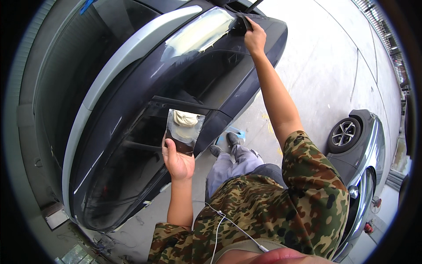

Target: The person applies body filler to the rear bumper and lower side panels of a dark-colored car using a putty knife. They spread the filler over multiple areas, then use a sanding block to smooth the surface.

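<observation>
My left hand (179, 166) holds a flat putty board (185, 132), its thumb on the dark lower part and its other fingers mostly hidden behind. A mound of cream-coloured filler (185, 118) sits on the board's upper end, with grey smears below. Stretched far ahead, my right hand (256, 38) is closed around a dark spreader (245, 23) at the car's upper side. Just left of that hand, a broad patch of pale cream filler (198, 34) coats the dark car's (145, 81) body above the side window. The patch has uneven, streaky edges.
A silver roof rail (118, 61) runs along the dark car's roof. My feet (233, 139) are beside something blue (238, 131) on the floor. At the right stands another grey car (367, 149), its wheel (344, 134) facing me. A white earphone cord (235, 223) hangs over my camouflage shirt.
</observation>
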`<state>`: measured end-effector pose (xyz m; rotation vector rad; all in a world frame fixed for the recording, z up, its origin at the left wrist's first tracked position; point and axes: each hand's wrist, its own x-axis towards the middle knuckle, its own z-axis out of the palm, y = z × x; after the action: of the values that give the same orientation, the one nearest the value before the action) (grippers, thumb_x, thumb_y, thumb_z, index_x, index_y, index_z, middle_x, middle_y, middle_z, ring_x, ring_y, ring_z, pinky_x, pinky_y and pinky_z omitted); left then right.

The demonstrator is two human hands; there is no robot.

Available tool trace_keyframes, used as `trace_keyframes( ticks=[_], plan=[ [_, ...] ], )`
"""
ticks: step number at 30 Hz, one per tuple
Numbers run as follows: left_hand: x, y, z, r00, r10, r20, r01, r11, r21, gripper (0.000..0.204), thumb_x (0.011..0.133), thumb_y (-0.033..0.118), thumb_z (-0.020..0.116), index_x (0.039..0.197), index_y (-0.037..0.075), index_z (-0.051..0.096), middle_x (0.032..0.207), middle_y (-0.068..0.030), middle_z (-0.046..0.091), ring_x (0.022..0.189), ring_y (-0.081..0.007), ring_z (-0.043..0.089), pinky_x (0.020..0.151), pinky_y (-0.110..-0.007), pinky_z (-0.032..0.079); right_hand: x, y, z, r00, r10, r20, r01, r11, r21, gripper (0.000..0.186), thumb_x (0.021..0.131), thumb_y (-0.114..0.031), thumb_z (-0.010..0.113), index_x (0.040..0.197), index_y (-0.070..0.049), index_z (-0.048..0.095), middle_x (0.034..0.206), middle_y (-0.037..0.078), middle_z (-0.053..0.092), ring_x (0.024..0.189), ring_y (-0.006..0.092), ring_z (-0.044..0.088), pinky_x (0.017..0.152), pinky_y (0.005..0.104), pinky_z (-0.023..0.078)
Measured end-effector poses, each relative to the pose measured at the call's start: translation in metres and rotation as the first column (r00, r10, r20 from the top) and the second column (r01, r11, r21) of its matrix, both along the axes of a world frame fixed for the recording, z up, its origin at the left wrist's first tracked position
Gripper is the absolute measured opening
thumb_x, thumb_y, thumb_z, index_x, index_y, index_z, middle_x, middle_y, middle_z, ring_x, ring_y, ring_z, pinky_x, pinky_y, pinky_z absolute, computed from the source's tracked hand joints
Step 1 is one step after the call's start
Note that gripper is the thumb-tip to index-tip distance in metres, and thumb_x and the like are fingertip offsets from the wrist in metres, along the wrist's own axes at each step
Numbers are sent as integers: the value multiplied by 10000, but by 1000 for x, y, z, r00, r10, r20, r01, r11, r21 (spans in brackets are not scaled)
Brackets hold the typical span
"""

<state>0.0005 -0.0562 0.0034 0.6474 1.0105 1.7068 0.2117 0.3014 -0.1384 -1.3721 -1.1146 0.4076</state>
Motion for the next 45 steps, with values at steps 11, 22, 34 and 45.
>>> trace_keyframes(
  ticks=[11,22,34,45],
  plan=[
    [1,-1,0,996,-58,69,60,998,-20,401,1056,253,448,1365,0,465,1395,-143,526,1281,-270,516,1089,-439,410,-56,-92,48,989,131,-66,-124,987,101,345,896,26,570,1189,-102,697,1110,118,701,993,256,687,876,299,514],
    [-3,22,9,987,-123,106,124,992,-2,443,1051,272,457,1393,-9,440,1398,-136,522,1290,-266,505,1098,-437,390,-109,-139,128,861,480,-169,-464,877,127,364,878,60,536,1184,-67,686,1056,202,691,970,302,690,859,313,512],
    [29,62,-24,945,-252,207,215,959,182,371,1050,262,466,1337,31,509,1335,-91,584,1231,-216,553,1065,-375,425,8,-202,163,-20,658,-752,-637,572,518,268,984,-85,566,1224,32,591,1131,75,646,1055,167,606,937,334,488],
    [39,70,-28,975,-144,172,126,986,110,410,1023,282,533,1288,-31,526,1250,-139,624,1154,-232,615,1019,-379,486,23,-221,148,495,869,-6,-862,492,122,388,898,60,561,1265,-46,630,1103,160,668,965,265,658,840,314,512]
  ],
)
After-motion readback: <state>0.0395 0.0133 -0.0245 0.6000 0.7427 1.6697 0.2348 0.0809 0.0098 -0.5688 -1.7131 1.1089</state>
